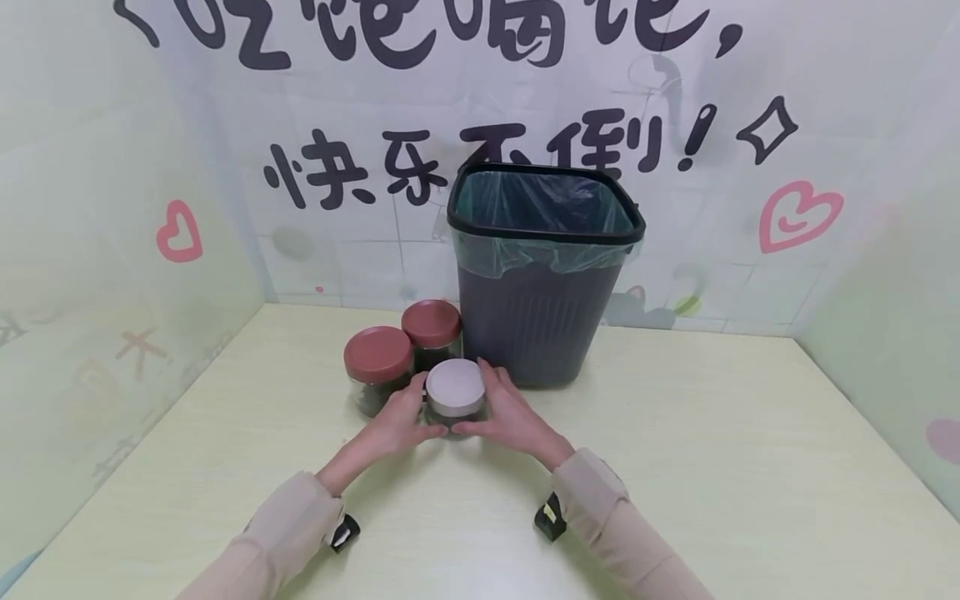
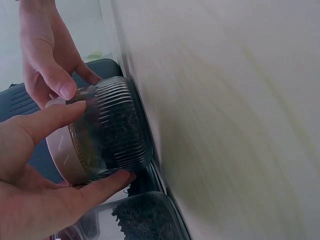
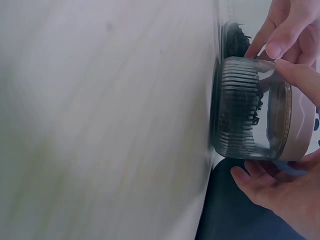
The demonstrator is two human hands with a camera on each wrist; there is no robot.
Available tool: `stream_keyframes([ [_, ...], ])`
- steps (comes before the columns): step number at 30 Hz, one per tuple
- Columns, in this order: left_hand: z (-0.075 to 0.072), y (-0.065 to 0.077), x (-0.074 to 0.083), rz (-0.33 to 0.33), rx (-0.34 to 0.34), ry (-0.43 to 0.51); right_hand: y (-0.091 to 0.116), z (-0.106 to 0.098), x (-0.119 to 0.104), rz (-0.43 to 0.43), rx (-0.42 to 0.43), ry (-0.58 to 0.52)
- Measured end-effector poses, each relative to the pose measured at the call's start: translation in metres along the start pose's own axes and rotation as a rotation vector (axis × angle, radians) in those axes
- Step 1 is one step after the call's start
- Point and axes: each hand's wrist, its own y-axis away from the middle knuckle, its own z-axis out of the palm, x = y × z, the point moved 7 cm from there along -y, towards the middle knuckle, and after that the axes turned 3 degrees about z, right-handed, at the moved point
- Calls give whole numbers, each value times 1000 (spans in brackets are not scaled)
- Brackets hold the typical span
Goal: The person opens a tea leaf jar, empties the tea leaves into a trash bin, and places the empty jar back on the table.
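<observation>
A clear ribbed glass jar [image 1: 456, 387] with a pale lid stands on the table, dark shredded contents showing through its wall. My left hand [image 1: 401, 422] grips it from the left, its thumb on the near side. From the right, my right hand [image 1: 512, 414] holds the same jar, thumb in front and fingers along the far side. In the left wrist view the ribbed glass of the jar [image 2: 117, 125] lies between left thumb and fingers. The right wrist view shows the jar's base [image 3: 235, 110] right at the tabletop.
A red-lidded jar [image 1: 378, 356] stands just left of my left hand, with another red-lidded jar [image 1: 431, 325] behind. A dark trash bin [image 1: 532, 321] lined with a green bag rises behind my right hand. Printed walls [image 1: 862, 275] enclose the pale table [image 1: 712, 467].
</observation>
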Motion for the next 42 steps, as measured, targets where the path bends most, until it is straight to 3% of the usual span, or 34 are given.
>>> stream_keyframes([
  [13, 7, -11, 6, 17, 1, 27, 7, -9, 9, 14, 14, -90],
  [20, 15, -18, 12, 74, -20, 41, 13, -12, 13, -12, -5, -90],
  [27, 24, -21, 17, 98, -69, 95, 18, -14, 20, 36, -26, -112],
  [30, 27, -21, 21, 148, -85, 94, 20, -15, 19, 40, -23, -102],
  [34, 30, -21, 27, 214, -95, 100, 25, -18, 17, 11, -15, -77],
  [42, 38, -20, 33, 237, -154, 103, 35, -23, 14, -60, -1, -24],
])
